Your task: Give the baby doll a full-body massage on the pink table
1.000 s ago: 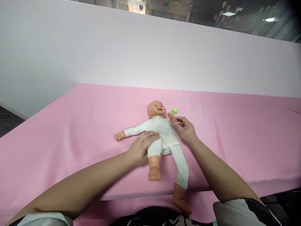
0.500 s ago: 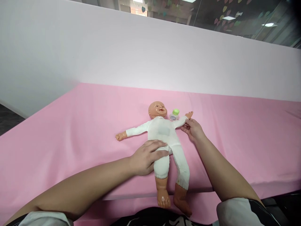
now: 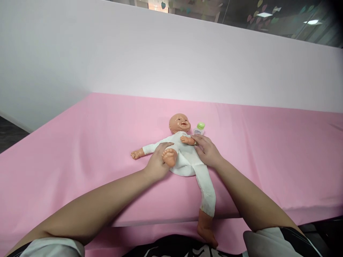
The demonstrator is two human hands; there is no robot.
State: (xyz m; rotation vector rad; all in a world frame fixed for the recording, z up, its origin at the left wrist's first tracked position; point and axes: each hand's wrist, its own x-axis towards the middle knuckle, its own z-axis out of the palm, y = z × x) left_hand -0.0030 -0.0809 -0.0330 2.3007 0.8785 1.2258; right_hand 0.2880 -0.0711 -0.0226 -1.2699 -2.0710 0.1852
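Observation:
A baby doll (image 3: 189, 157) with a white cloth body lies on its back, its smiling head (image 3: 179, 123) toward the wall. The leg on the left is folded up over the belly, and my left hand (image 3: 158, 162) is closed round it beside the bare foot (image 3: 169, 157). On the other side my right hand (image 3: 207, 150) grips the doll's arm near the wrist. That arm lies bent across the chest, its small hand (image 3: 186, 140) pointing left. The other leg (image 3: 206, 189) hangs past the table edge. Part of the folded leg is hidden.
A small clear bottle with a green cap (image 3: 200, 126) stands beside the doll's head, just beyond my right hand. Pink cloth (image 3: 268, 153) covers the table. A white wall (image 3: 160, 53) rises along the back, with glass above it.
My left hand has raised the doll's leg from lying straight to folded over the belly. My right hand has brought the doll's arm inward from outstretched to across the chest.

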